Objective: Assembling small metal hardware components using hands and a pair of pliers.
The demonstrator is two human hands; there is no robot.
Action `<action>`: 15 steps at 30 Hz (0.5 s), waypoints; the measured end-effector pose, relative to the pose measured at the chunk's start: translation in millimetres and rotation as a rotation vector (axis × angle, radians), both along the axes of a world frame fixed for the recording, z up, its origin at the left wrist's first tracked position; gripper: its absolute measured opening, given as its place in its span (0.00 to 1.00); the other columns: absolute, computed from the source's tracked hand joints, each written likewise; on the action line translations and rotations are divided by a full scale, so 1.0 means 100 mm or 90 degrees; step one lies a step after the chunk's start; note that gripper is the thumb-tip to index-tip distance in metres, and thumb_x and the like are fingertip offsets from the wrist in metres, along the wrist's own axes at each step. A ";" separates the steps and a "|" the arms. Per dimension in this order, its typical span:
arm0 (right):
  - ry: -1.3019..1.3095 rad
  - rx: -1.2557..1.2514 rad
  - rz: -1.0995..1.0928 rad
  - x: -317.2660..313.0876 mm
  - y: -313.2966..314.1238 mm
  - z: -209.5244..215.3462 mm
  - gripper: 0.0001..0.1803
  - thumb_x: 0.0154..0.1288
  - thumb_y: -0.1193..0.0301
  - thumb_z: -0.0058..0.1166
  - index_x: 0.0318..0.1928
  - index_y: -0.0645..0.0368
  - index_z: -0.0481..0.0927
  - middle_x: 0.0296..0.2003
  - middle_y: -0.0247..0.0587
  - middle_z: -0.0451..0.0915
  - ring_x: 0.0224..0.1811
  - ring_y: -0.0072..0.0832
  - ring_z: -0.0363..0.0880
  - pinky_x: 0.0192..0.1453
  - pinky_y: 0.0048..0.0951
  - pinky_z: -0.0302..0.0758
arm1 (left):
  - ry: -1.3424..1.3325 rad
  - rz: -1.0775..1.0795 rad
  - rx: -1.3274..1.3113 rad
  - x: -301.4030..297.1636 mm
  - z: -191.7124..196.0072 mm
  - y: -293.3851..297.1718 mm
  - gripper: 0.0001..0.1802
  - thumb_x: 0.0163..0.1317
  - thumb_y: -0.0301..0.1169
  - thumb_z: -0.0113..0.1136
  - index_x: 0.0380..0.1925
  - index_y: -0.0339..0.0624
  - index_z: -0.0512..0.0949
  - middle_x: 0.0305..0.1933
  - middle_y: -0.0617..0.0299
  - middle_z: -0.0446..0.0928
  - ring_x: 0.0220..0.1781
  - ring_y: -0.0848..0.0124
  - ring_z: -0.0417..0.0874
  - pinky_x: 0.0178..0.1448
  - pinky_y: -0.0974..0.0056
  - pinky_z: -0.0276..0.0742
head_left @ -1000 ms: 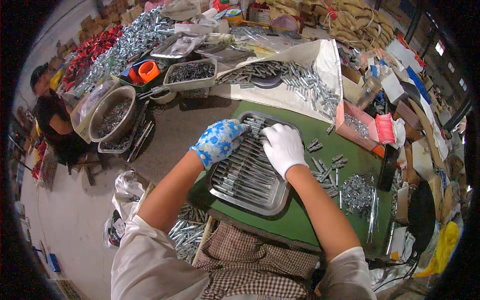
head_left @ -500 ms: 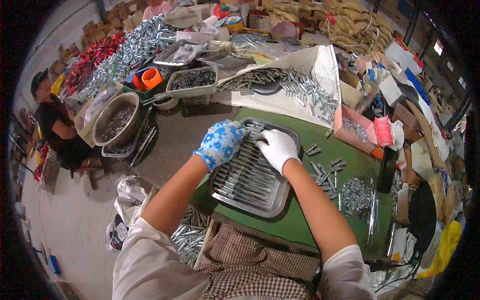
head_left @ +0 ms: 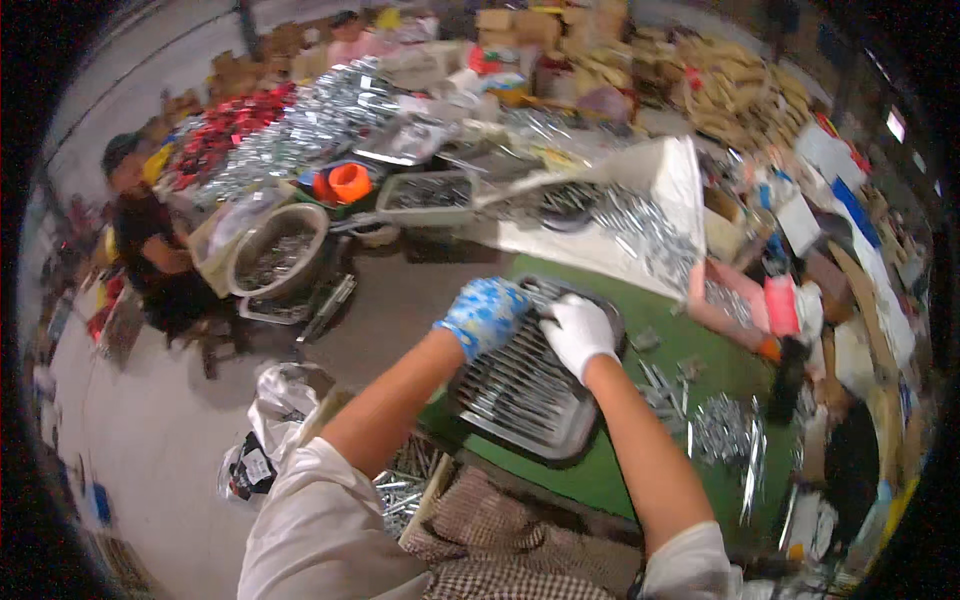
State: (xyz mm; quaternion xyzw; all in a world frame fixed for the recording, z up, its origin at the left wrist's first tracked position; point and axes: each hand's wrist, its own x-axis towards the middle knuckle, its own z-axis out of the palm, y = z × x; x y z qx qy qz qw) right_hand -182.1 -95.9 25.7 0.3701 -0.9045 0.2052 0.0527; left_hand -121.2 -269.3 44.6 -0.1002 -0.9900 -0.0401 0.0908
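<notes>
Bolts (head_left: pixel 510 385) lie in rows on metal tray (head_left: pixel 575 440) on green bench (head_left: pixel 600 480); left hand (head_left: pixel 485 315) and right hand (head_left: pixel 578 332) at its far end, grip unclear, so I'd nudge ends gently, keeping rows parallel.

Brown cardboard boxes (head_left: pixel 520 18) stacked at the far top; tan sacks (head_left: pixel 735 90) beside them.

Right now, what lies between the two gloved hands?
Head view: rows of metal bolts in the grey metal tray lie between the left hand and right hand.
</notes>
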 end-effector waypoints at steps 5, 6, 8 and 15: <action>-0.039 0.023 -0.030 -0.04 0.06 -0.06 0.16 0.58 0.58 0.56 0.42 0.51 0.85 0.41 0.48 0.81 0.47 0.47 0.79 0.52 0.46 0.74 | 0.012 0.019 0.070 -0.08 -0.17 0.11 0.12 0.52 0.27 0.53 0.34 0.45 0.83 0.32 0.48 0.81 0.36 0.51 0.84 0.39 0.51 0.81; -0.059 0.002 -0.043 -0.05 0.06 -0.08 0.16 0.58 0.58 0.56 0.42 0.53 0.84 0.42 0.50 0.81 0.48 0.47 0.79 0.53 0.45 0.74 | 0.019 0.010 0.069 -0.13 -0.22 0.13 0.11 0.50 0.26 0.54 0.34 0.44 0.83 0.33 0.48 0.81 0.37 0.50 0.84 0.40 0.51 0.81; -0.108 -0.017 -0.074 -0.13 0.07 -0.16 0.17 0.57 0.59 0.57 0.43 0.55 0.84 0.44 0.53 0.81 0.49 0.48 0.78 0.54 0.44 0.74 | 0.009 0.011 0.086 -0.10 -0.14 0.18 0.11 0.49 0.27 0.56 0.33 0.42 0.83 0.33 0.46 0.81 0.38 0.49 0.84 0.42 0.51 0.81; -0.168 0.045 -0.075 -0.13 -0.08 -0.13 0.20 0.56 0.60 0.58 0.46 0.58 0.82 0.45 0.57 0.80 0.52 0.51 0.77 0.57 0.46 0.72 | -0.005 0.037 0.116 -0.04 -0.23 0.08 0.12 0.50 0.27 0.57 0.36 0.45 0.83 0.35 0.48 0.81 0.40 0.48 0.84 0.46 0.51 0.79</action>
